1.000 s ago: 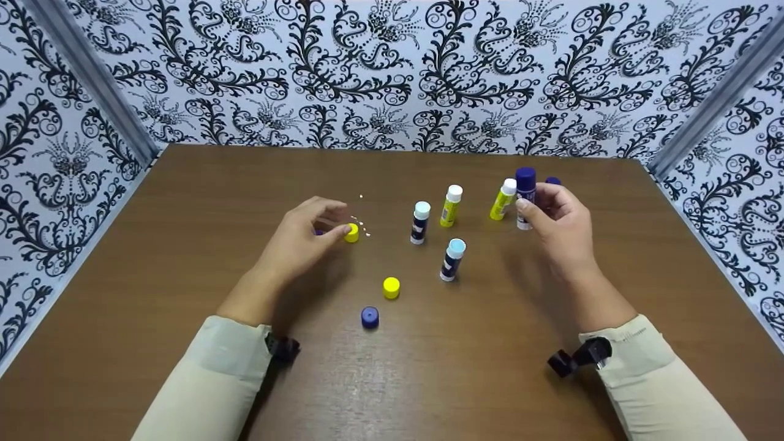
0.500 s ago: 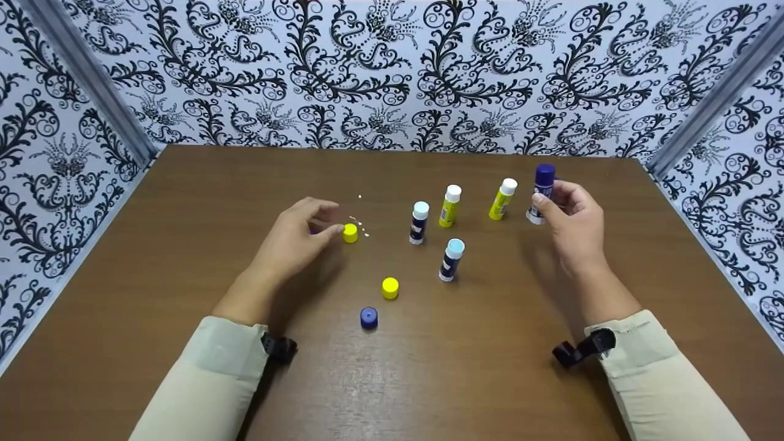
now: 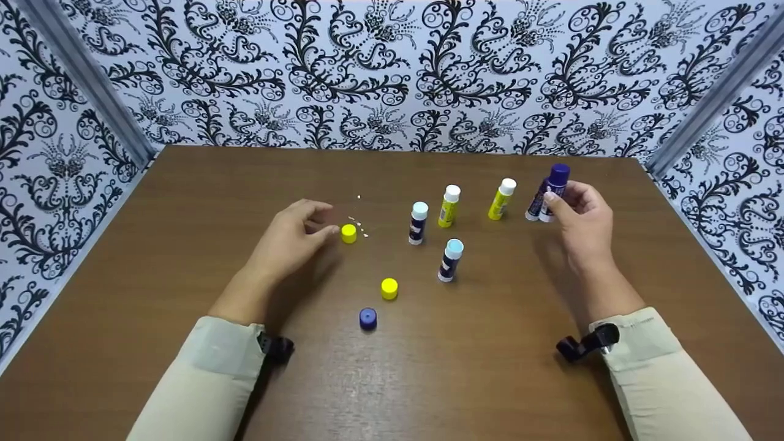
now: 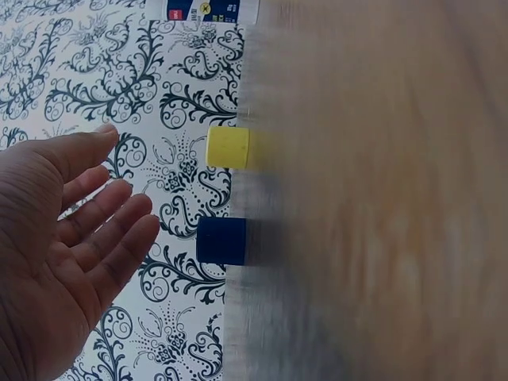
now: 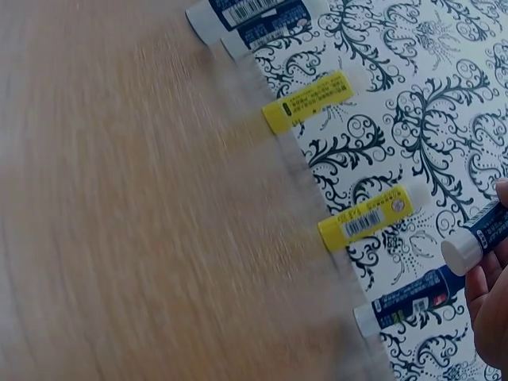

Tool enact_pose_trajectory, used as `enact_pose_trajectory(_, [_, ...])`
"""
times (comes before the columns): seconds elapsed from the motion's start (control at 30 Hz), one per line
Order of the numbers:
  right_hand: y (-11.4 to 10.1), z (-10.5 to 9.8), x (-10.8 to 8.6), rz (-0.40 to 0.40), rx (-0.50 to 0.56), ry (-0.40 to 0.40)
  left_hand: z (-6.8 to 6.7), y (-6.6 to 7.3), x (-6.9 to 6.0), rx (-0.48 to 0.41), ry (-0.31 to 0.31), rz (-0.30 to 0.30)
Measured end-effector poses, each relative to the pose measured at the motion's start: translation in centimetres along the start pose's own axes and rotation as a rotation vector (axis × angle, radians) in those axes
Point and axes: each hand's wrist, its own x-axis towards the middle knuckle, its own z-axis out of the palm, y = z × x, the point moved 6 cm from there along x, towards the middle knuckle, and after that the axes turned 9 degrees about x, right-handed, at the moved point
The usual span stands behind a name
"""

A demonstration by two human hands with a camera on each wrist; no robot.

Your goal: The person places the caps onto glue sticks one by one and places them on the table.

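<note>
My right hand [image 3: 586,229] pinches an upright glue stick with a purple cap [image 3: 558,174], thumb in front. A second dark glue stick [image 3: 536,205] stands just left of it. The right wrist view has the held stick [image 5: 478,236] at the right edge, its white base near the standing stick [image 5: 411,303]. My left hand [image 3: 286,240] hangs over the table with relaxed, bent fingers and grips nothing. Beside its thumb tip is a yellow cap [image 3: 348,233]; the left wrist view has a yellow cap [image 4: 228,148] and a dark blue cap [image 4: 221,240] beyond the fingers.
Two yellow glue sticks [image 3: 448,206] [image 3: 502,199] and two dark blue ones [image 3: 418,223] [image 3: 450,260] stand mid-table. Nearer me are another yellow cap [image 3: 389,288] and a blue cap [image 3: 368,319]. White crumbs lie by the left hand. Patterned walls [image 3: 392,73] border the brown table.
My right hand has carried its glue stick rightward, from the left side of the other purple-capped stick to its right. The left hand has drifted slightly left, away from the yellow cap.
</note>
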Motion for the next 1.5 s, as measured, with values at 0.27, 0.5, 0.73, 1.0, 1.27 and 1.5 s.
enact_pose_trajectory(0.27, [0.4, -0.8, 0.6, 0.022, 0.049, 0.032, -0.1, -0.4, 0.2, 0.018, -0.016, -0.026])
enact_pose_trajectory(0.5, [0.9, -1.5, 1.1, 0.027, 0.014, 0.045, -0.1, -0.7, 0.4, 0.024, -0.052, -0.045])
enact_pose_trajectory(0.73, [1.5, -2.3, 1.8, 0.04, 0.005, 0.062, 0.1, -1.0, 0.5, 0.036, -0.088, -0.06])
enact_pose_trajectory(1.0, [2.7, -3.1, 2.3, 0.075, -0.011, 0.086, 0.3, -1.3, 0.7, 0.084, -0.117, -0.066])
enact_pose_trajectory(1.27, [3.3, -3.5, 2.5, 0.088, -0.035, 0.091, 0.4, -1.2, 0.8, 0.104, -0.128, -0.05])
enact_pose_trajectory(1.5, [3.6, -3.5, 2.9, 0.1, -0.049, 0.085, 0.2, -1.4, 0.8, 0.148, -0.135, -0.055])
